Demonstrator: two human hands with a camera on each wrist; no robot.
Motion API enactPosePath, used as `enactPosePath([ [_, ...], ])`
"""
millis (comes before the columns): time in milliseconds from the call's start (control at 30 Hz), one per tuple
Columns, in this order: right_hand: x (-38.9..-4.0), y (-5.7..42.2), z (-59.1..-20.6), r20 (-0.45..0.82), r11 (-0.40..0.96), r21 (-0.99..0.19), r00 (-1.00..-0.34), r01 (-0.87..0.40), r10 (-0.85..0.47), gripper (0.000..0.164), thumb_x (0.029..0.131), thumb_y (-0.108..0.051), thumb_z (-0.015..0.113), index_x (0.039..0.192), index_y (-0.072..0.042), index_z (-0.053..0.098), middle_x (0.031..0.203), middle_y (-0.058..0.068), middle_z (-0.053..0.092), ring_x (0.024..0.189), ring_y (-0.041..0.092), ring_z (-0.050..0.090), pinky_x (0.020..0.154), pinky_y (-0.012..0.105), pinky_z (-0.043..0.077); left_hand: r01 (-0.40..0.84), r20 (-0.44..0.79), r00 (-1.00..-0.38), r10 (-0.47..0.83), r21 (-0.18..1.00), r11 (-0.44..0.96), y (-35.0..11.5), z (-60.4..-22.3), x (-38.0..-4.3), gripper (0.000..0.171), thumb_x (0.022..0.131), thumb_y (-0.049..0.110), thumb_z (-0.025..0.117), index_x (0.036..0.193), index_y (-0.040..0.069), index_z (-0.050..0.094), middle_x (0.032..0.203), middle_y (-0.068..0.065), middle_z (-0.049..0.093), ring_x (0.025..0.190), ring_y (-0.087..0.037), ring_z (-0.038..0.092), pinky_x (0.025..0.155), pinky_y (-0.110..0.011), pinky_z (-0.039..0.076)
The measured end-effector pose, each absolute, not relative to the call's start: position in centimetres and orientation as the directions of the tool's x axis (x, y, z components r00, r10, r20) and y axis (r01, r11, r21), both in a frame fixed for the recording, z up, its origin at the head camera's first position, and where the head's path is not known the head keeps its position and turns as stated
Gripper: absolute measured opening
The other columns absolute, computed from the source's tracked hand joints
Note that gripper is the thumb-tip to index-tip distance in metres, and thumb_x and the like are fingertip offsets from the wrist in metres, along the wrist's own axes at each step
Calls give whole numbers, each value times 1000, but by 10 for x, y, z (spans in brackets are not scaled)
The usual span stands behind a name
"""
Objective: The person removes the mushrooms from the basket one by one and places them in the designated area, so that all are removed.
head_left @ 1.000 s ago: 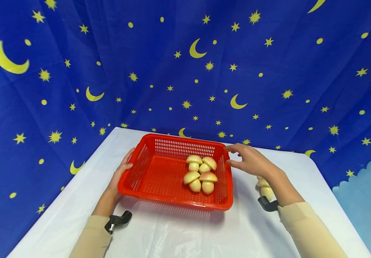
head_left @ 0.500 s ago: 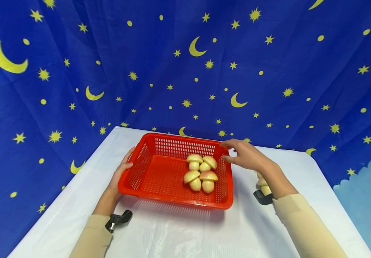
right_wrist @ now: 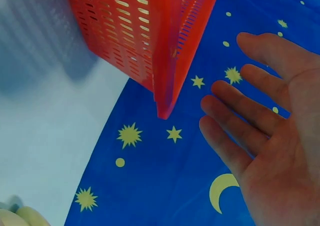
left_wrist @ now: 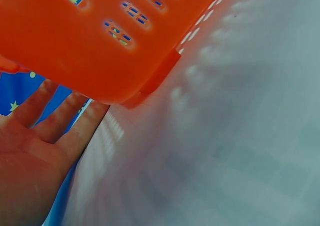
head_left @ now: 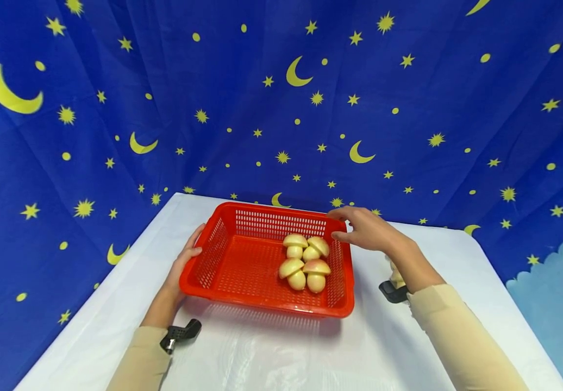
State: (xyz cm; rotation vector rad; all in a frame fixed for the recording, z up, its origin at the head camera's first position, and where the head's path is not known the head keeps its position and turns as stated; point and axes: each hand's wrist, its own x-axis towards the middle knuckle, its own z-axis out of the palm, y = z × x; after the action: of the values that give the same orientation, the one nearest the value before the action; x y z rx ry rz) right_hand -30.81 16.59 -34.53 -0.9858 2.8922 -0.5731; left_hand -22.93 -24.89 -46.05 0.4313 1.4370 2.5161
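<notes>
A red slotted plastic basket (head_left: pixel 249 266) stands on the white table, with several toy mushrooms (head_left: pixel 316 268) grouped at the right of its floor. My left hand (head_left: pixel 177 271) grips the basket's left rim, thumb over the top and fingers along the outer wall. In the left wrist view, the fingers of that hand (left_wrist: pixel 45 141) reach up beside the basket's underside. Over the basket's back right corner hovers my right hand (head_left: pixel 367 229), fingers spread and nothing between them. The right wrist view shows this hand (right_wrist: pixel 272 131) apart from the basket wall (right_wrist: pixel 160 45).
More toy mushrooms (head_left: pixel 396 275) lie on the table to the right of the basket, partly hidden by my right wrist. A blue cloth (head_left: pixel 242 108) with stars and moons hangs behind the white table (head_left: pixel 262 355). Black wrist cameras (head_left: pixel 180 334) are strapped to both wrists.
My right hand has shifted left and slightly farther back, from beside the basket's right rim to over its back right corner. My left hand, the basket and the mushrooms inside stay in place.
</notes>
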Motion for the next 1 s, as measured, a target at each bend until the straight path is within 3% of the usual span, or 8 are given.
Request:
enactPosePath([
  [400, -317, 147, -340, 60, 737, -340, -796, -584, -603, 44, 79, -34, 65, 119, -20, 56, 113, 0, 59, 104, 20, 53, 86, 40, 43, -45, 122, -941, 315, 879, -475, -247, -459, -227, 54, 95, 11, 21, 142, 37, 13, 148, -11, 4, 117, -30, 34, 90, -44, 39],
  [733, -325, 130, -340, 45, 726, -333, -779, -602, -626, 44, 79, -32, 65, 120, -20, 55, 112, -4, 59, 106, 18, 52, 90, 40, 40, -49, 103, -946, 308, 893, -448, -250, -457, -226, 54, 95, 13, 22, 141, 39, 13, 148, -8, 5, 124, -36, 26, 95, -52, 26],
  [1000, -332, 121, -341, 6, 739, -317, -780, -595, -626, 44, 79, -35, 64, 119, -19, 56, 113, 3, 59, 105, 19, 50, 92, 44, 36, -74, 91, -944, 318, 879, -471, -248, -452, -224, 55, 95, 11, 23, 142, 38, 13, 148, -10, 4, 116, -28, 36, 94, -49, 30],
])
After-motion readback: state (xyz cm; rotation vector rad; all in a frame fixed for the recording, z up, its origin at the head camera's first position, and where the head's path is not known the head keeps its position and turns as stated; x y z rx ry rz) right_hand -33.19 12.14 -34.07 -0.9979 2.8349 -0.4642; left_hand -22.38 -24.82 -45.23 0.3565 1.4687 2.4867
